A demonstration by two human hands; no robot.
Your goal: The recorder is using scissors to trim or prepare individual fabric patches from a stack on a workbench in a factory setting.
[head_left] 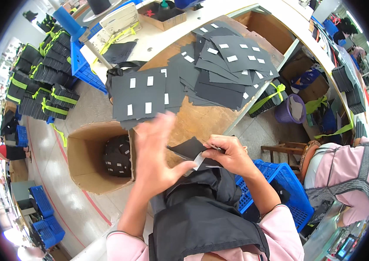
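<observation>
1. The left hand (pixel 156 152) is open, its fingers spread apart and blurred, raised in front of the near table edge. Its thumb points right, toward a white strip (pixel 199 161); whether the two touch, I cannot tell.
2. The right hand (pixel 231 152) is clamped, thumb against fingers, on a small black piece (pixel 188 148) and the strip at its edge. A thin dark object (pixel 220 150) also shows at these fingers; its kind is unclear.
3. The piece is in front of the person's body, above the lap and at the near edge of the table (pixel 197 116). One corner points up toward the tabletop.
4. On the table, beyond the left hand, lies a stack (pixel 139 96) of black panels, the top one bearing white patches.
5. A looser pile (pixel 236 61) of similar panels fans out farther back, to the right of the stack.
6. Left of the left hand stands an open carton (pixel 82 150) with dark patched pieces (pixel 118 158) inside.
7. A blue crate (pixel 258 172) is near the right forearm, partly behind it.
8. A black apron (pixel 206 217) covers the person's front.
9. Past the table's right side are a purple bin (pixel 283 112) and a stool (pixel 280 148); a co-worker (pixel 349 174) in pink is at the far right.
10. Black bundles (pixel 45 82) tied with yellow-green strips stand on the floor at left.
</observation>
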